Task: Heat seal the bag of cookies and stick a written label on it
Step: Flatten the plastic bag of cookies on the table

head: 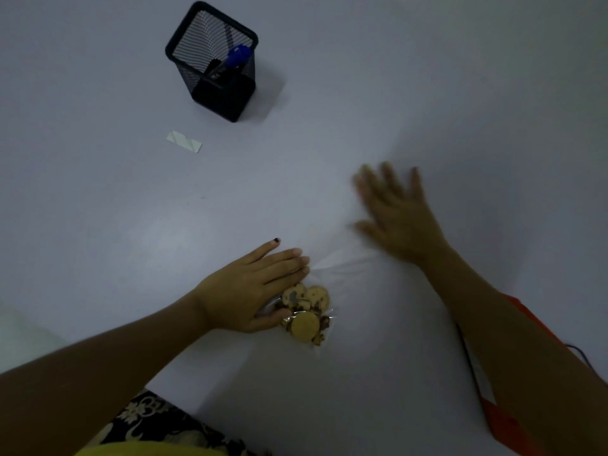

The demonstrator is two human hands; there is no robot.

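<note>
Pressing the bag of cookies (307, 312) down with my left hand (250, 291), I keep it in the lower middle of the frame, on the pale surface (131, 225). My left grip is flat, fingers together, laid on the left part of the bag; it pinches nothing. The bag's long axis runs from the cookies up and to the right, where the empty clear mouth (342, 263) lies, wrinkled and thin. My right hand (394, 215) is just beyond that mouth, spread open with fingers apart and blurred, holding nothing. So the right hand is nearer to the open end, which I judge must be flattened for sealing. The cookies are round, brown, with dark chips. A small white label (184, 142) lies well apart at upper left, near the black mesh holder (214, 64) with a blue-capped pen (238, 55).
</note>
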